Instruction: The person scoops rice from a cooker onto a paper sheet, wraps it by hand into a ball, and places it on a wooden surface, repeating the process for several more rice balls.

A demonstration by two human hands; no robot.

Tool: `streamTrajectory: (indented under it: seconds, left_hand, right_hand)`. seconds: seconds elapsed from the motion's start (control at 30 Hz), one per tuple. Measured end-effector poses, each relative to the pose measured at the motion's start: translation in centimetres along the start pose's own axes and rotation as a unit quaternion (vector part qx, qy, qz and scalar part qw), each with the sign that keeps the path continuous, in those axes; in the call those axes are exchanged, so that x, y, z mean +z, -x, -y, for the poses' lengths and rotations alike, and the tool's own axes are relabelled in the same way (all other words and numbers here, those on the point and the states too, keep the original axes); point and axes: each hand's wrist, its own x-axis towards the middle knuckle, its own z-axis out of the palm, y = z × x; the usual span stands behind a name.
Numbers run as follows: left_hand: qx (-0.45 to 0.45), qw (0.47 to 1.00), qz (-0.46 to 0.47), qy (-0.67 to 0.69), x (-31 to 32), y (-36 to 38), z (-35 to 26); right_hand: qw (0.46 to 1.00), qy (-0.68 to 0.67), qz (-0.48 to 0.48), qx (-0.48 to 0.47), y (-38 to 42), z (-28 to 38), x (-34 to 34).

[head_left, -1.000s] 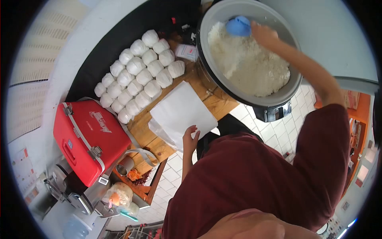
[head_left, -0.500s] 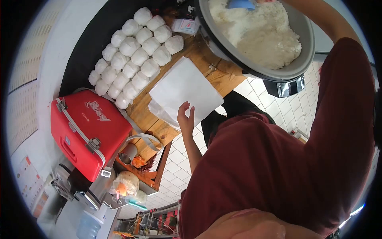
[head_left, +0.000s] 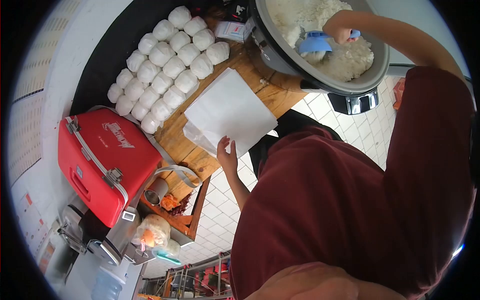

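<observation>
My right hand (head_left: 341,27) is closed round the handle of a blue scoop (head_left: 315,44), whose bowl is down in the white rice (head_left: 352,62) of a large cooker (head_left: 379,60). Near the lower edge of a stack of white paper sheets (head_left: 230,107), my left hand (head_left: 228,154) has its thumb and fingers apart and holds nothing. The stack lies on a wooden table (head_left: 282,97), between the cooker and several rows of round, white-wrapped bundles (head_left: 161,54).
A red cooler box (head_left: 107,160) with a grey strap (head_left: 182,172) stands at the left. Beyond it are a metal cup (head_left: 156,191) and a filled plastic bag (head_left: 152,230). A small plastic packet (head_left: 230,31) lies beside the cooker.
My right hand and the blue scoop have moved down and right into fuller view, over the nearer rice. My left hand stays by the paper with its fingers apart. The view has shifted slightly.
</observation>
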Motion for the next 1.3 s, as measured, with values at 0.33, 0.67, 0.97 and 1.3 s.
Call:
streamTrajectory:
  seconds: [0.33,0.67,0.97,1.3]
  left_hand:
    - [0.040,0.999,-0.003,-0.013,-1.1,-0.6,-0.2]
    - [-0.015,0.999,0.009,-0.032,-0.9,-0.3,0.8]
    - [0.034,0.995,0.065,-0.065,0.3,-3.7,-3.5]
    - [0.091,0.983,0.109,-0.115,-0.3,-4.7,-3.8]
  right_hand:
    - [0.911,-0.343,0.203,-0.104,-0.5,0.7,2.2]
    - [0.879,-0.432,0.144,-0.145,5.5,-0.3,4.5]
    - [0.730,-0.633,0.148,-0.209,7.5,-6.1,9.7]
    - [0.910,-0.297,-0.281,-0.063,-0.2,0.3,9.0]
